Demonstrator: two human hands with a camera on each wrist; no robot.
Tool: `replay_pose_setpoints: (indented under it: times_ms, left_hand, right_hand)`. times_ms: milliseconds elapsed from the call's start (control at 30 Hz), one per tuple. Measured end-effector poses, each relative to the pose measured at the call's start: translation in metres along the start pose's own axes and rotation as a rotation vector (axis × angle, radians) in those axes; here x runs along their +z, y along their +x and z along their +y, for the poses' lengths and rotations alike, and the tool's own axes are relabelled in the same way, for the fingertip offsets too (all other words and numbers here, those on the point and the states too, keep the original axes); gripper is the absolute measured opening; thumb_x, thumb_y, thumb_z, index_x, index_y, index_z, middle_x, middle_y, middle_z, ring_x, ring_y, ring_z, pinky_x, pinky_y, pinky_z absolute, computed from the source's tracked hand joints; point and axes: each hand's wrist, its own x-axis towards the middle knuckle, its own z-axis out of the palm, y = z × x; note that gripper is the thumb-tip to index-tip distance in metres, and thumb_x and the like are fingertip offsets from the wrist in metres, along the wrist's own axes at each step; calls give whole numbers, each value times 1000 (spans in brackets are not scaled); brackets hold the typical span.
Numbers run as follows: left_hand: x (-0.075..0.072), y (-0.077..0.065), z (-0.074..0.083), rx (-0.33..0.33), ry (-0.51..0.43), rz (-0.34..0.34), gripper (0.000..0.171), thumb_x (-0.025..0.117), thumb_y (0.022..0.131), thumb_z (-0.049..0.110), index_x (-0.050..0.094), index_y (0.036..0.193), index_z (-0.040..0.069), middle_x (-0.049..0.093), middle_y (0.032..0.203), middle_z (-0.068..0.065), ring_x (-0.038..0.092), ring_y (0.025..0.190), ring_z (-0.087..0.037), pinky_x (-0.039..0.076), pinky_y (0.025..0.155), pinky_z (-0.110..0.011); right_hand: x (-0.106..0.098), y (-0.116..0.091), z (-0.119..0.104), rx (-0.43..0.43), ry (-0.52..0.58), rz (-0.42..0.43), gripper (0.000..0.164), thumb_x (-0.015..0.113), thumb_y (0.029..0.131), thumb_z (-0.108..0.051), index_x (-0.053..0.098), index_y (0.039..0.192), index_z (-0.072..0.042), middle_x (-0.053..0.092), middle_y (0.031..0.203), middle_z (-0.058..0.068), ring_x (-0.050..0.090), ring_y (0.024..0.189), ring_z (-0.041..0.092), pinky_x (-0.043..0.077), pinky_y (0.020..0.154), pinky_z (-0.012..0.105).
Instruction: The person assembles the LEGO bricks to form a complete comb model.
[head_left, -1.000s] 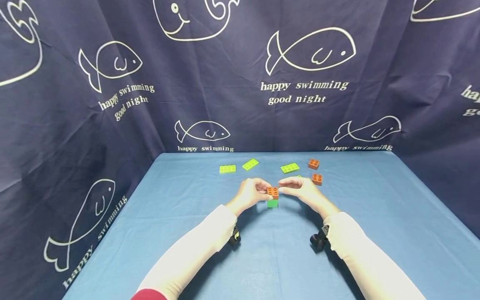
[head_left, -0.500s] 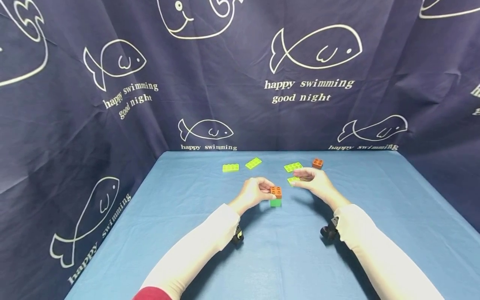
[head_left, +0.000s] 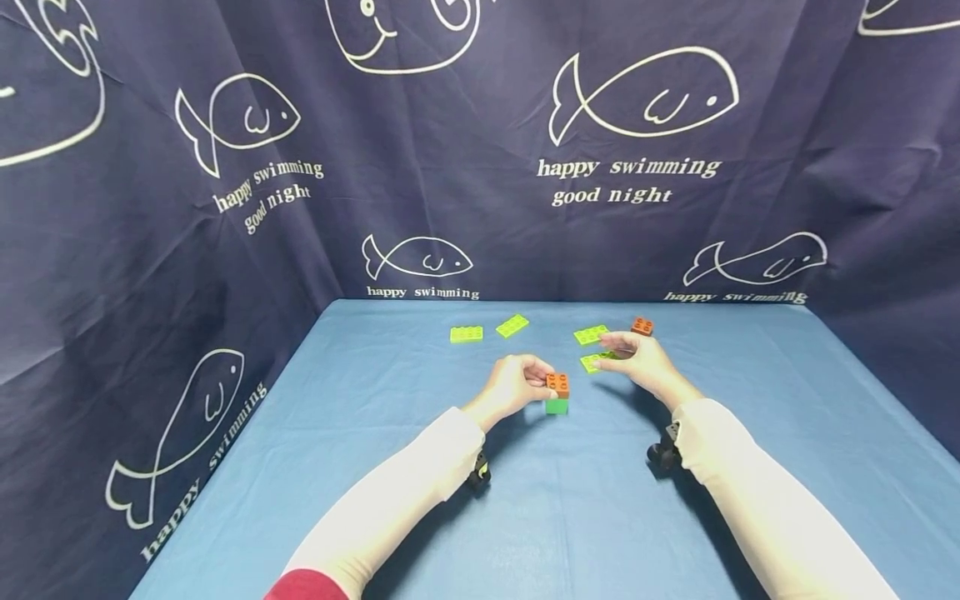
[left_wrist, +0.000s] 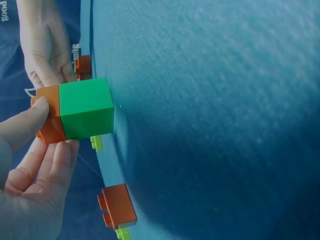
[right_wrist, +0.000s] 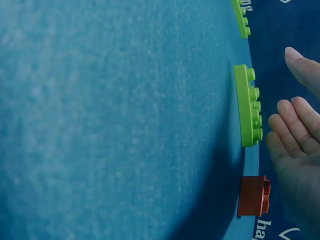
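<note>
In the head view my left hand (head_left: 516,385) pinches an orange toy brick (head_left: 557,385) between thumb and fingers. That brick sits on a bright green brick (head_left: 557,407), the pair forming a short stack. The left wrist view shows the thumb on the near side of the orange brick (left_wrist: 50,112), fingertips underneath, and the green brick (left_wrist: 86,107) joined to it. My right hand (head_left: 645,363) hovers with thumb and fingers apart, holding nothing. Beneath its fingertips lies a lime studded plate (head_left: 590,363), partly covered in the head view; the right wrist view shows this plate (right_wrist: 244,105) and its studs.
Farther back on the blue cloth lie more lime plates, one (head_left: 591,334) behind my right hand, others (head_left: 467,334) (head_left: 512,325) to the left. An orange brick (head_left: 642,326) stands at the back right. A dark fish-print curtain (head_left: 420,125) hangs behind.
My right hand has left the side of the stack and moved right, over the lime plate. My left hand keeps its hold on the orange brick. The head view has shifted slightly.
</note>
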Motion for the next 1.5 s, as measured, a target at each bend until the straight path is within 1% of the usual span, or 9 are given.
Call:
replay_pose_setpoints:
  times_ms: [233, 367, 567, 767, 967, 1067, 1233, 1333, 1500]
  left_hand:
    - [0, -1, 0, -4, -8, 0, 29, 85, 72, 10, 74, 99, 9, 74, 91, -6, 69, 80, -10, 53, 71, -16]
    - [0, -1, 0, -3, -15, 3, 29, 85, 73, 10, 73, 99, 8, 74, 92, -6, 69, 81, -11, 53, 72, -16]
    - [0, 1, 0, -7, -15, 5, 29, 84, 74, 10, 73, 100, 8, 74, 92, -6, 69, 81, -10, 53, 72, -16]
    - [0, 0, 1, -9, 2, 3, 28, 84, 74, 12, 73, 100, 9, 74, 90, -3, 67, 78, -6, 53, 71, -16]
    - [0, 0, 0, -2, 22, 1, 28, 84, 74, 12, 73, 100, 10, 73, 89, -2, 66, 77, -5, 53, 71, -16]
    - [0, 0, 2, 9, 26, 5, 28, 85, 73, 12, 73, 99, 9, 73, 88, -2, 66, 76, -5, 53, 70, -16]
    - [1, 1, 3, 11, 24, 3, 28, 85, 73, 12, 73, 99, 9, 73, 88, -2, 65, 76, -4, 53, 70, -15]
    - [2, 2, 2, 12, 9, 1, 28, 85, 74, 12, 73, 99, 9, 73, 89, -3, 66, 76, -5, 53, 71, -15]
    - [2, 0, -2, 6, -14, -1, 28, 84, 74, 10, 73, 100, 8, 73, 91, -5, 67, 80, -8, 53, 73, -16]
  right_hand:
    - [1, 5, 4, 15, -11, -11, 59, 76, 83, -14, 51, 132, 9, 55, 132, 30, 49, 127, 42, 35, 112, 49]
    - [2, 8, 7, 27, -29, -20, 60, 76, 83, -15, 51, 132, 9, 55, 132, 29, 49, 128, 42, 36, 111, 50]
    - [2, 12, 8, 17, -67, -42, 57, 75, 83, -9, 51, 131, 10, 56, 131, 29, 49, 127, 43, 37, 109, 51]
    - [2, 13, 8, 77, -136, -65, 55, 73, 84, -6, 53, 132, 7, 53, 135, 27, 47, 128, 42, 39, 107, 51]
    - [5, 14, 9, 78, -171, -64, 51, 75, 82, -5, 57, 129, 7, 57, 130, 27, 52, 123, 41, 44, 101, 47]
    - [4, 14, 8, 91, -189, -56, 51, 75, 82, -5, 57, 129, 5, 58, 130, 27, 53, 121, 40, 46, 95, 41]
    - [3, 14, 7, 133, -206, -78, 51, 73, 84, -4, 56, 132, 2, 55, 134, 25, 54, 120, 37, 48, 86, 32]
    - [3, 14, 8, 148, -220, -70, 49, 72, 84, -2, 57, 132, 0, 55, 134, 24, 54, 120, 36, 49, 87, 34]
    - [7, 14, 9, 157, -238, -53, 47, 73, 83, -2, 61, 129, -3, 57, 133, 22, 53, 120, 36, 47, 96, 44]
